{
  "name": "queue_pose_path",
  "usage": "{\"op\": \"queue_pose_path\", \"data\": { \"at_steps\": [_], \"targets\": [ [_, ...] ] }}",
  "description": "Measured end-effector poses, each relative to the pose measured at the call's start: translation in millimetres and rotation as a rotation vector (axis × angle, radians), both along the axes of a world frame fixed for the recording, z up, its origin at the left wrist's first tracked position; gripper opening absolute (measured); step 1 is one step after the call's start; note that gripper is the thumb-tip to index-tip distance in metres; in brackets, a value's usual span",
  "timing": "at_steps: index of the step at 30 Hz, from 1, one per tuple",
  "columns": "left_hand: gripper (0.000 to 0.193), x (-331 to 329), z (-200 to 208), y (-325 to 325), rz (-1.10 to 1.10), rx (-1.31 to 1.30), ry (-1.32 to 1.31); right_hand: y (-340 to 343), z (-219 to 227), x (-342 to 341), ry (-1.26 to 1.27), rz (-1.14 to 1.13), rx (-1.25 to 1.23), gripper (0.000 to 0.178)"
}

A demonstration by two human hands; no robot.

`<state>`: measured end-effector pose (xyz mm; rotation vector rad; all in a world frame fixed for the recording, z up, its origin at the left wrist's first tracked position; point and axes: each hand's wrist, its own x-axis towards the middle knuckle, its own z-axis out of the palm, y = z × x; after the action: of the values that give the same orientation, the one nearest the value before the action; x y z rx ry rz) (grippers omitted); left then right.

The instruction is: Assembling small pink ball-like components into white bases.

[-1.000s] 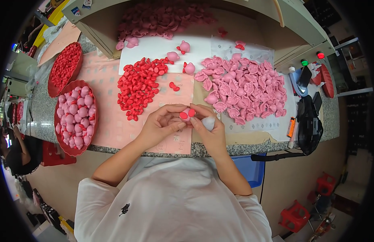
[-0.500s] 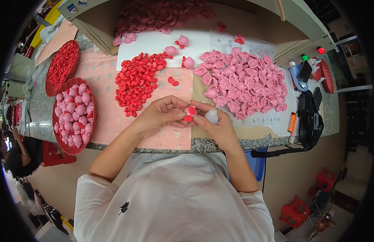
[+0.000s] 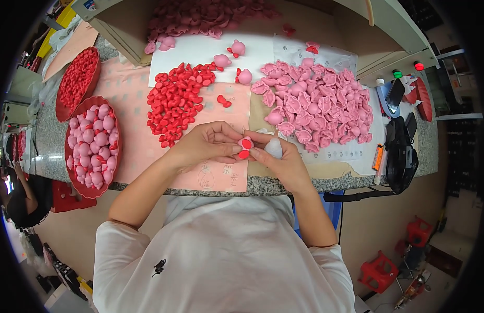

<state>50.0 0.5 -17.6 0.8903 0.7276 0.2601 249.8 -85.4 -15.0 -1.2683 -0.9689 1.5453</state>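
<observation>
Close to the table's front edge, a small pink figure part with red pieces [image 3: 245,147] is pinched between both hands. My left hand [image 3: 205,143] grips it from the left with thumb and fingers. From the right, the thumb and forefinger of my right hand [image 3: 281,161] hold it too. A small whitish bottle [image 3: 274,148] is tucked in my right hand, its rounded end pointing up. Beyond my left hand lies a heap of red pieces [image 3: 174,101]. A heap of pink shell-shaped and round parts [image 3: 317,104] spreads past my right hand.
At left stand a red scalloped bowl of pink-and-red parts [image 3: 116,151] and a red bowl of small pieces [image 3: 98,73]. A grey cabinet [image 3: 122,31] overhangs the back, with more pink parts inside. A black bag [image 3: 401,156] and an orange tube [image 3: 378,156] lie at right.
The view has shifted slightly. Both hands stay on the pink part in almost the same place, with only small finger movement.
</observation>
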Motion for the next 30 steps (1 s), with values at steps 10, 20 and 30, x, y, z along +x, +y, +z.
{"op": "queue_pose_path", "data": {
  "at_steps": [10,20,30],
  "targets": [
    [0.015,-11.4,-17.5,10.4,-0.081,0.086,-0.061,5.7,-12.1,-5.2,-0.043,0.068,0.003,0.032],
    [0.015,-16.1,-22.5,9.9,-0.079,0.147,-0.068,4.8,-19.2,-14.0,-0.095,0.055,0.027,0.034],
    [0.015,-16.0,-21.4,5.3,-0.072,0.163,-0.069,1.5,-16.7,-14.7,-0.111,0.054,0.060,0.034]
  ]
}}
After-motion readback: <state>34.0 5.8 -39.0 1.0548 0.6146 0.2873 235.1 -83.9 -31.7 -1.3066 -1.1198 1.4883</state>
